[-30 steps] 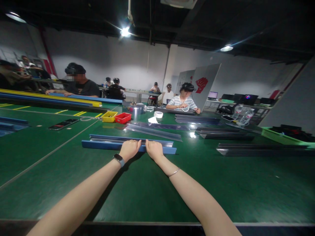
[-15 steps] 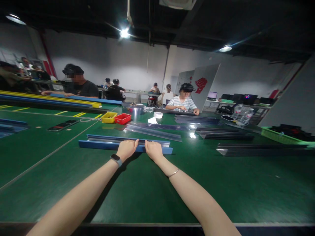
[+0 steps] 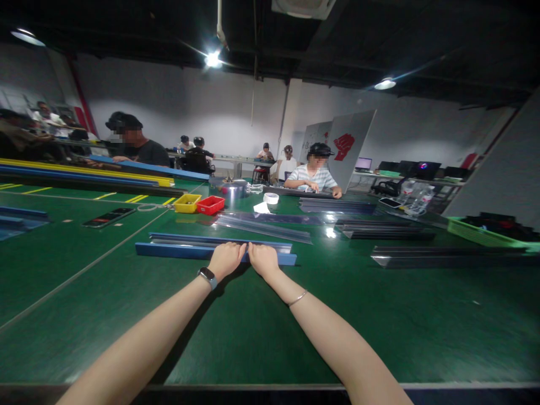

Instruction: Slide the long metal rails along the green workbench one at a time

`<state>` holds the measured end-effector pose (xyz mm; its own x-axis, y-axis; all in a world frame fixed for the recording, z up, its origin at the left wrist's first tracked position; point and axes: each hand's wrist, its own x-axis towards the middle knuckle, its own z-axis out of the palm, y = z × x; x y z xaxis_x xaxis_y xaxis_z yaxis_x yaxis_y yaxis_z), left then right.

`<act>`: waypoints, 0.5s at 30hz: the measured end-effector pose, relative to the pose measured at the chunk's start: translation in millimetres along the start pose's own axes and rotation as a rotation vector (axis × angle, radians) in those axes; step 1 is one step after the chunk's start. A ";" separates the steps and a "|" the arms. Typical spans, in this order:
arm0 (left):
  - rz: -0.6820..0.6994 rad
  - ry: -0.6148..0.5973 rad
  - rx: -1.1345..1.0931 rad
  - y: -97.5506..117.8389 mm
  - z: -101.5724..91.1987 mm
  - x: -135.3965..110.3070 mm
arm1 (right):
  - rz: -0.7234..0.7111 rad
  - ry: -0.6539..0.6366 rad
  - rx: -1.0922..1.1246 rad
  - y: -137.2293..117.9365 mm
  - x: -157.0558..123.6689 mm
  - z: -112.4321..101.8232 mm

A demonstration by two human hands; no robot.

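A long blue channel-shaped profile [image 3: 177,251] lies crosswise on the green table [image 3: 270,337], with a pale strip along its inside. My left hand [image 3: 226,260], a watch on its wrist, is closed over the near wall of the profile, right of its middle. Close beside it, almost touching, my right hand [image 3: 263,260] grips the same wall, a thin bangle on that wrist. Both thumbs point inward at the channel. The fingertips are hidden behind the backs of the hands.
Beyond the profile lie clear plastic strips [image 3: 265,229], a red bin [image 3: 210,205], a yellow bin [image 3: 187,203] and a tape roll [image 3: 270,198]. Dark profiles [image 3: 447,257] lie at right, a phone [image 3: 109,217] at left. Co-workers sit across the table.
My left hand has slid right along the profile, closer to my right hand, which stays in place. At far left, a co-worker's blue profile is now tilted, its left end raised.
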<state>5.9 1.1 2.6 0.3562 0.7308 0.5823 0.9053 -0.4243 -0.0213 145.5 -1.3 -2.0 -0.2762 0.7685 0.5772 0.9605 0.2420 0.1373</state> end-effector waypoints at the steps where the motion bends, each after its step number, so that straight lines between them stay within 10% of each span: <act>1: 0.005 -0.003 -0.001 -0.3 -0.2 0.0 | 0.003 -0.003 -0.002 -0.4 0.1 -0.3; 15: 0.021 -0.067 0.001 -0.6 0.1 8.9 | -0.002 -0.015 -0.011 -3.1 4.0 1.3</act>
<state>8.5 7.9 7.7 0.3899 0.7560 0.5258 0.8976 -0.4395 -0.0337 141.4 1.8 -1.1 -0.2788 0.7765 0.5651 0.9601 0.2376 0.1472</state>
